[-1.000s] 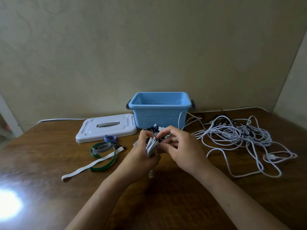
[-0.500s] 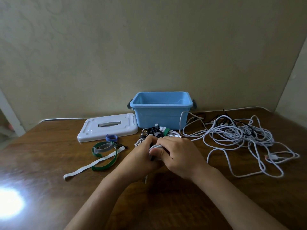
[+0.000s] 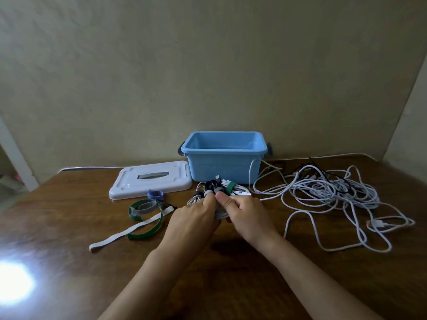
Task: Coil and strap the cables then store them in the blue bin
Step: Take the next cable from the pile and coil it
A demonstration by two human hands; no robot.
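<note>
Both hands, left (image 3: 196, 218) and right (image 3: 247, 213), fingers curled round white coil (image 3: 219, 213) low over table (image 3: 69, 227), near blue bin (image 3: 221, 167); loose cables (image 3: 328, 192) right

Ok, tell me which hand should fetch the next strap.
Probably the left hand: the loose straps lie on its side, while the right hand can keep gripping the coil.

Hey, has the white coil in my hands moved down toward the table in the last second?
Yes. The white coil, gripped by the left hand and right hand, has dropped lower and sits further below the blue bin.
</note>
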